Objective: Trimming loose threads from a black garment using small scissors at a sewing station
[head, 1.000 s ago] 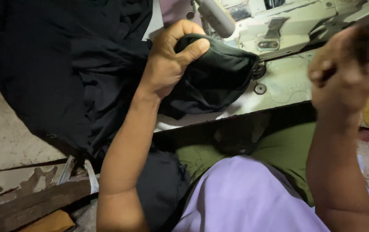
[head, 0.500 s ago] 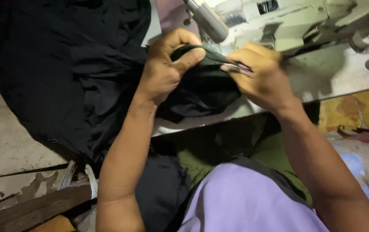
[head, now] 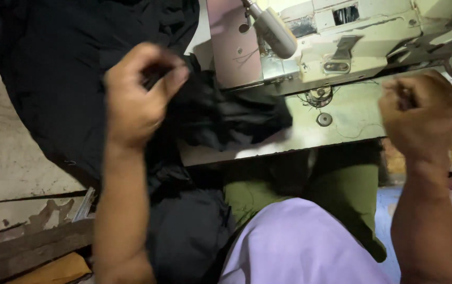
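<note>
Two hands work apart: the left hand [head: 139,100] pinches the black fabric [head: 226,118] draped over the bench [head: 336,123] edge; the right hand [head: 420,118] is clenched, perhaps on thread. Fabric could slide off or snag near the sewing machine [head: 341,42].

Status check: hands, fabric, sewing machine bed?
Left hand pinching black fabric at machine bed. Right hand fisted, apart from the cloth; contents unclear. Nothing blocking the needle area.
</note>
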